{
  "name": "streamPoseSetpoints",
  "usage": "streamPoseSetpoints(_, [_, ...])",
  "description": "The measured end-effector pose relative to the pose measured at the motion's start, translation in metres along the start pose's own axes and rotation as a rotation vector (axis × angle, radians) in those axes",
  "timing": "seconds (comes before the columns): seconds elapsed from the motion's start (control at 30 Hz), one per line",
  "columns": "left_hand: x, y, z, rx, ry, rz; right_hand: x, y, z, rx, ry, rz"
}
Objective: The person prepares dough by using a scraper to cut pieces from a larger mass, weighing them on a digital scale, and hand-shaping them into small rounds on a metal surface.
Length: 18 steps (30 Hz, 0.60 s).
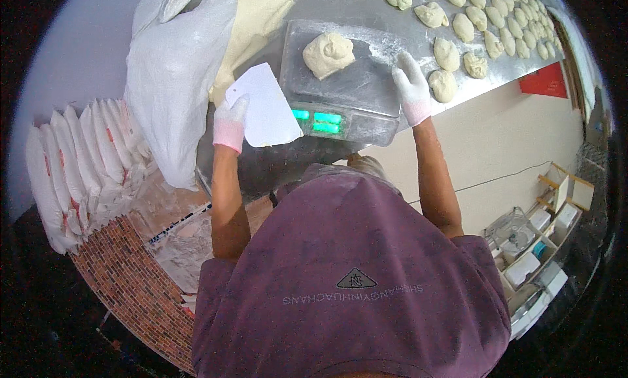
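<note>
My left hand (pixel 230 124), in a white glove with a pink cuff, is closed on a flat white dough scraper (pixel 267 106). The scraper partly covers the left end of a digital scale (pixel 363 124) with a lit green display. One rough lump of dough (pixel 328 54) sits on the left part of the scale's floury metal pan (pixel 314 87). At the pan's right edge is my right hand (pixel 412 91), gloved the same way, its fingers stretched out and holding nothing. Just right of it lies a dough piece (pixel 443 87) on the metal table.
Many dough pieces (pixel 463 28) spread over the table's far right. A large dough mass (pixel 258 18) lies at the far left beside a white plastic sheet (pixel 180 70). White sacks (pixel 75 162) stand on the left; shelving (pixel 540 247) and a red object (pixel 544 82) are at right.
</note>
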<state>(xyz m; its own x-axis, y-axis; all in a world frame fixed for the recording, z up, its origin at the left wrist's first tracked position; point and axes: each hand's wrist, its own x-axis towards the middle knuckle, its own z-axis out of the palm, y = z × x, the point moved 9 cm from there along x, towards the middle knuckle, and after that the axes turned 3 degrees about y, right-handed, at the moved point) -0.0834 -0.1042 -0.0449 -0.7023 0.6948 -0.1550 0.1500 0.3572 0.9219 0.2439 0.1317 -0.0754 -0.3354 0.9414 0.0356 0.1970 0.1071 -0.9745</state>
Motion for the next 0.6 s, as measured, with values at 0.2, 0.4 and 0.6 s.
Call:
streamPoseSetpoints(0.2, [0.035,0.007,0.009,0.281,0.084,0.253,0.007,0.015,0.009,0.014,-0.024,0.047])
streamPoseSetpoints(0.4, [0.062,0.033,0.168,0.850,-0.209,0.594,0.022,0.008,0.041,-0.042,-0.070,-0.058])
streamPoseSetpoints(0.6, [0.008,0.108,0.248,0.329,-0.304,0.537,0.034,0.039,-0.003,0.837,0.195,0.172])
